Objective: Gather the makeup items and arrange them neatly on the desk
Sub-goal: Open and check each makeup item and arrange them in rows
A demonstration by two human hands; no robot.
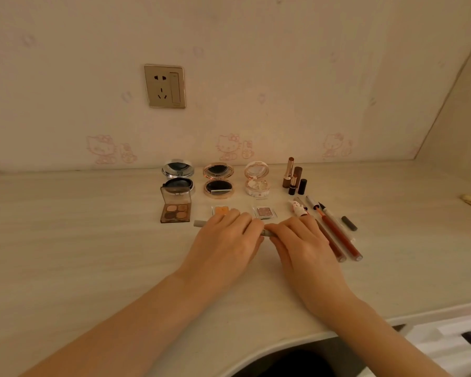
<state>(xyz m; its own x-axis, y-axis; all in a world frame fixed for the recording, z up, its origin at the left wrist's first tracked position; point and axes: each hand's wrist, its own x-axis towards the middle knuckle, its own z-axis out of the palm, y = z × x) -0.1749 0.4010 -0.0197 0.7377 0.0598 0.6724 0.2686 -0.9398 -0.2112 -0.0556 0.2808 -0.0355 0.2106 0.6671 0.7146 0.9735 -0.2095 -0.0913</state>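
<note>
At the frame's centre, over the pale wood-grain desk (93,240), the left hand (223,246) and right hand (305,248) both grip a slim grey makeup pencil (267,233), its long axis running left-right, one end poking out leftward below the brown four-pan eyeshadow palette (176,210), any lettering too blurred to read.

At the back of the desk (93,240), a row of three compacts (218,180) with lipsticks (294,176) standing to its right; in front, a palette (175,209) leftmost, two small pans (222,210), then pens and tubes (335,235) rightmost; nearest, left hand (223,240) and right hand (302,240) on a slim stick (267,233).
</note>
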